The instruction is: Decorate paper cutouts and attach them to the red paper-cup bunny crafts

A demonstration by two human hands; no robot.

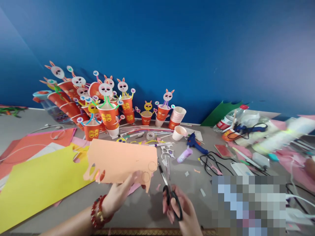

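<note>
- Black-handled scissors (168, 185) sat in the right hand (183, 211), fingers closed through the loops and blades parted.
- The left hand (120, 196) pinched the lower edge of a peach paper sheet (123, 160), held just left of the blades.
- A yellow sheet (36, 183) lay further left.
- Rabbit cups (105, 113) stood against the wall.

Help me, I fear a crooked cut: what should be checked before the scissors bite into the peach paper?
1. Grip of the left hand on the peach paper: ok, pinched at its lower edge.
2. Hold of the right hand on the scissors: ok, fingers through the handles.
3. Blades on the paper: not ok, they stand right of its edge.
4. Sight of the pencilled circles: ok, near the right edge.
5. Left fingers away from the blades: ok.
6. Blade sharpness: cannot tell.
</note>
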